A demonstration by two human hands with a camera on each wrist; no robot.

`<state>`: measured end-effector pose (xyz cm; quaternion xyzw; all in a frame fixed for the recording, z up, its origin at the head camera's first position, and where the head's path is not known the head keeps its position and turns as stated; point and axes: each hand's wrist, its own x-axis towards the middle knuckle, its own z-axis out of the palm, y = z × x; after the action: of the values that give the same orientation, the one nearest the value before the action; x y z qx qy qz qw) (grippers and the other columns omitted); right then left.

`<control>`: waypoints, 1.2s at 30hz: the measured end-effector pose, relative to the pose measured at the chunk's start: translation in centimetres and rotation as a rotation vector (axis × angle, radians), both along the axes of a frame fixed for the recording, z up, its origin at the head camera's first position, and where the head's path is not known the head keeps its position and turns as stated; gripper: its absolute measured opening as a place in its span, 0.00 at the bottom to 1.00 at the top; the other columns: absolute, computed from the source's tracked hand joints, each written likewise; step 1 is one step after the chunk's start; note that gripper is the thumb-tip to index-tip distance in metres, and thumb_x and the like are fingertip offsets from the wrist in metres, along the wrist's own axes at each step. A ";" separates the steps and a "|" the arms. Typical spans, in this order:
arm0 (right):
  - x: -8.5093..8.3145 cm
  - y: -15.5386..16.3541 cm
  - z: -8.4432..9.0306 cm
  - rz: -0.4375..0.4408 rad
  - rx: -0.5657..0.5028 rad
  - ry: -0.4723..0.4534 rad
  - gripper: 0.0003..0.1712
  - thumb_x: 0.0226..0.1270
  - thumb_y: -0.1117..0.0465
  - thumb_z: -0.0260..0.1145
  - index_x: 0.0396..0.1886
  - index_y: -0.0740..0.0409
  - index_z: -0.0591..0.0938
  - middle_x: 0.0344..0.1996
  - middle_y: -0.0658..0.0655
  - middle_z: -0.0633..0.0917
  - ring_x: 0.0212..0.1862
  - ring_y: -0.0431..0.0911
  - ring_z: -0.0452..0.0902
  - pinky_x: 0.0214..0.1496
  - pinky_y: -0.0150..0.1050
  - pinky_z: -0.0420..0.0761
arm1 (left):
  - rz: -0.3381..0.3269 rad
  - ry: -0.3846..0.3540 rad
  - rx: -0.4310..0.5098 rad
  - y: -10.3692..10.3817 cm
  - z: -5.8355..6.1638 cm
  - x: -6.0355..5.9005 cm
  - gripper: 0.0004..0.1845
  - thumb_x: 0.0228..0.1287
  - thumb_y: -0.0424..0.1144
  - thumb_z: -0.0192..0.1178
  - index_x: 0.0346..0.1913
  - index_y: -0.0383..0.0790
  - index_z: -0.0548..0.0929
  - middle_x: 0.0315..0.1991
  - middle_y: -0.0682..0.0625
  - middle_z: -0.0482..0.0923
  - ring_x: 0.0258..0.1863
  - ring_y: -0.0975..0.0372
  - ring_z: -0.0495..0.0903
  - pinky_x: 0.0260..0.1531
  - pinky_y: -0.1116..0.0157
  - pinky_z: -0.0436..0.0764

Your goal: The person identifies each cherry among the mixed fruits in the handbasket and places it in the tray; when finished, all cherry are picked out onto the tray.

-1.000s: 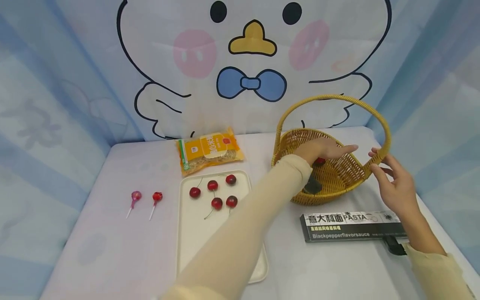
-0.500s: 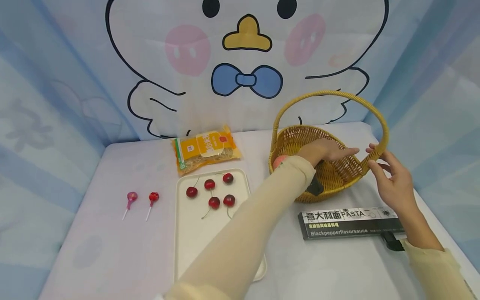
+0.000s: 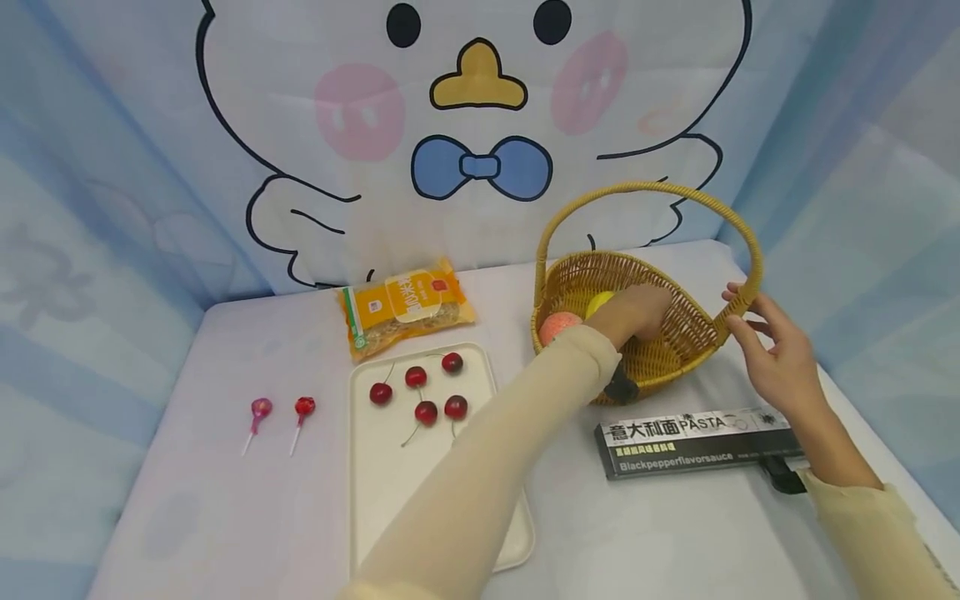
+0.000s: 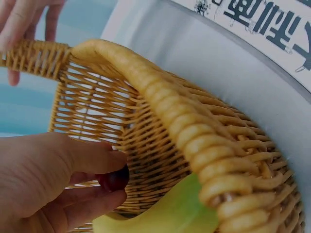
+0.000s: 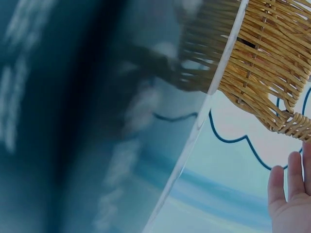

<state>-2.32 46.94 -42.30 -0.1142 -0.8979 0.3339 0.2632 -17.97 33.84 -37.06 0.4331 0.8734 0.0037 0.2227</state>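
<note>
In the left wrist view a dark red cherry (image 4: pixel 114 179) is pinched between the thumb and fingers of my left hand (image 4: pixel 43 182). That hand (image 3: pixel 639 312) reaches down inside the wicker basket (image 3: pixel 675 346), its fingertips hidden in the head view. A yellow-green banana (image 4: pixel 170 208) lies in the basket below the cherry. Beside my left wrist shows a round pinkish fruit (image 3: pixel 558 326), also in the basket. My right hand (image 3: pixel 783 358) grips the foot of the basket's arched handle (image 3: pixel 738 304) at its right side, thumb in front and fingers behind.
Left of the basket, a cream tray (image 3: pixel 397 500) bears several stemmed cherries (image 3: pixel 425 413). Behind it lies an orange food packet (image 3: pixel 405 308). Two lollipops (image 3: pixel 304 407) lie farther left. A black-and-white pasta box (image 3: pixel 697 442) sits before the basket, under my right forearm. A printed curtain (image 3: pixel 480 225) hangs behind.
My left hand has turned from pointing right over the basket to reaching down into it. The pinkish fruit and a yellow patch have come into view. My right hand keeps its grip.
</note>
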 end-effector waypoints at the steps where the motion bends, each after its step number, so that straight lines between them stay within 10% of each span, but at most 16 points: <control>1: 0.0 0.0 0.1 0.002 0.000 0.002 0.28 0.86 0.51 0.57 0.80 0.31 0.70 0.71 0.33 0.78 0.61 0.13 0.62 0.56 0.12 0.64 | -0.010 0.011 0.011 0.0 0.1 0.0 0.19 0.81 0.39 0.56 0.69 0.54 0.77 0.65 0.61 0.80 0.53 0.69 0.76 0.55 0.73 0.75; 16: 0.0 0.1 0.0 0.028 0.015 0.032 0.28 0.85 0.55 0.59 0.81 0.40 0.71 0.68 0.26 0.77 0.61 0.13 0.63 0.57 0.08 0.63 | -0.090 -0.028 0.152 -2.8 0.0 -0.8 0.18 0.78 0.36 0.59 0.65 0.52 0.86 0.63 0.61 0.84 0.62 0.69 0.81 0.60 0.75 0.80; 36: 0.0 -0.2 -0.1 0.018 0.056 0.057 0.28 0.85 0.57 0.59 0.80 0.40 0.72 0.70 0.26 0.77 0.62 0.11 0.62 0.58 0.08 0.63 | -0.196 -0.068 0.593 -10.9 1.1 -1.1 0.14 0.75 0.36 0.65 0.60 0.48 0.88 0.58 0.56 0.84 0.52 0.70 0.77 0.51 0.81 0.74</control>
<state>-2.32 46.75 -42.39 -0.0893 -0.9001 0.3139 0.2887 -19.04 22.93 -35.97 0.5608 0.7805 0.2512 0.1150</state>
